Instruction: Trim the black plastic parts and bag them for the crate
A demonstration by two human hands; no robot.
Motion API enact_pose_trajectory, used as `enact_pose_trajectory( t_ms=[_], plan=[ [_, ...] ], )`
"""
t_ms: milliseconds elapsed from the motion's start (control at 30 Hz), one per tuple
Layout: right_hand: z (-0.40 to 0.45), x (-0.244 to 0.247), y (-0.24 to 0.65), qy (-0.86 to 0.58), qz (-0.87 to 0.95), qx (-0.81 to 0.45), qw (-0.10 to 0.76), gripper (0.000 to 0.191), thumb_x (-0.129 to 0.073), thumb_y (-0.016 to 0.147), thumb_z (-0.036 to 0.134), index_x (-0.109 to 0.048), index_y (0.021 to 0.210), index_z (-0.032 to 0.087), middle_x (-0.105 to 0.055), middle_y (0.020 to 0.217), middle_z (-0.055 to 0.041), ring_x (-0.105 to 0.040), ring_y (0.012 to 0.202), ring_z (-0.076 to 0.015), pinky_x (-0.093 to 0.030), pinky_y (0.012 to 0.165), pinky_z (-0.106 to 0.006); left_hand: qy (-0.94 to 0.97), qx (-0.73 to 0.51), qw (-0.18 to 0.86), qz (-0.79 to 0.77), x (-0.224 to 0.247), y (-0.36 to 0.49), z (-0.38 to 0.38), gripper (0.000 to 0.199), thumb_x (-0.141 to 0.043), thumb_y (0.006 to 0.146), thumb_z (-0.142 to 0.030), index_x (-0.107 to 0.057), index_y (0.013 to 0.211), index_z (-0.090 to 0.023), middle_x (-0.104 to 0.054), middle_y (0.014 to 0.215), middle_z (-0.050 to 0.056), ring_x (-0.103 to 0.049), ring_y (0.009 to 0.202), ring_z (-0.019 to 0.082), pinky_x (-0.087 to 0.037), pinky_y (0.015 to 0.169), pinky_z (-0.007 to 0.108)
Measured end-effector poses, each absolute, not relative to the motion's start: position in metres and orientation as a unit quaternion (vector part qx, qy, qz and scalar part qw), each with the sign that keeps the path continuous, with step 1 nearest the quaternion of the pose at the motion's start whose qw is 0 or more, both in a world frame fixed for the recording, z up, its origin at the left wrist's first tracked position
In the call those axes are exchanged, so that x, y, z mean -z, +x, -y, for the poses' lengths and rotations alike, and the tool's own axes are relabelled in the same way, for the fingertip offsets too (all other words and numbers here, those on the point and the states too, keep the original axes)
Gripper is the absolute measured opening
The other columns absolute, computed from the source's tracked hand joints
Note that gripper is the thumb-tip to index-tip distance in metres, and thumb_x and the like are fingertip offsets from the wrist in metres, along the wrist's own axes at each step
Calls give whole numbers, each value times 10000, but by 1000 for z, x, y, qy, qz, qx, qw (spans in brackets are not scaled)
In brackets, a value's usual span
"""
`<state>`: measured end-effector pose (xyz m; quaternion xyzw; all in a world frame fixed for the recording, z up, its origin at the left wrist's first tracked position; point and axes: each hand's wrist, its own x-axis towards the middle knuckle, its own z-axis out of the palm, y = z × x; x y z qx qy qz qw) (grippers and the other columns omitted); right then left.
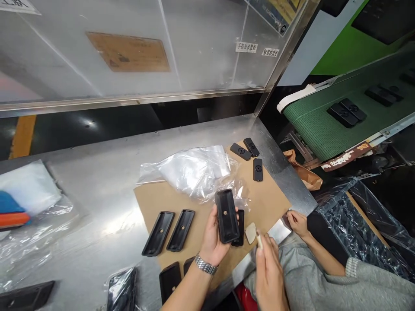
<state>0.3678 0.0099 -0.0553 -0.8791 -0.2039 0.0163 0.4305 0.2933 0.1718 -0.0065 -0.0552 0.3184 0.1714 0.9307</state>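
My left hand (pixel 214 248), with a metal watch at the wrist, holds a black rectangular tray-like part (pixel 226 216) with a small hole in its middle. Just right of it, my right hand (pixel 269 268) pinches a small pale stick-like piece (pixel 259 240). A whitish flat piece (pixel 250 233) lies on the brown cardboard (pixel 269 198) between the hands. Another black part (pixel 240 229) is partly hidden behind the held one. Two similar hollow parts, one (pixel 158 233) beside the other (pixel 180 230), rest to the left, and more lie below them.
Clear plastic bags (pixel 194 170) and several small black blocks (pixel 257 169) lie at the back of the cardboard. A person's hand (pixel 297 223) rests at the metal table's right edge. A green conveyor (pixel 311 125) carries black parts, above a plastic-lined bin (pixel 353 224).
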Motion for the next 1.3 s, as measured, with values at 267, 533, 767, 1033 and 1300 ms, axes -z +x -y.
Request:
enact_pose_trajectory(
  t_ms=[267,533,767,1033,1300],
  plan=[
    [9,46,370,-873,401,-6,278,330,-399,800,465,-677,762,291,-642,726,-50,-611,829,-234,-495,711,-366,-45,-173,932,-317,7,294,-166,368,-451,809,-407,-613,862,-82,-638,799,67,-597,655,136,-518,629,257],
    [-3,-19,331,-879,468,19,92,337,-399,845,350,-570,1119,255,-640,830,-75,-577,968,-242,-501,709,-306,-29,-175,930,-322,4,295,-163,369,-455,803,-413,-610,864,-83,-639,792,80,-597,641,138,-518,616,254],
    [-13,-33,328,-879,470,35,67,371,-309,882,361,-612,1050,229,-615,692,-59,-622,685,-183,-490,534,-250,-22,-175,928,-328,7,294,-164,365,-459,804,-407,-617,849,-81,-652,794,85,-605,645,144,-525,620,262],
    [-16,-35,328,-874,481,52,55,363,-333,875,352,-605,1078,226,-625,723,-78,-624,774,-210,-494,580,-259,-22,-180,929,-324,7,291,-167,370,-450,809,-402,-622,834,-75,-650,788,82,-603,654,145,-523,636,261],
    [-17,-34,327,-877,472,42,82,346,-369,861,366,-596,1094,251,-640,766,-79,-625,817,-221,-505,602,-270,-39,-178,932,-313,6,290,-168,355,-473,797,-410,-619,844,-90,-645,792,78,-603,658,139,-523,631,256]
  ],
)
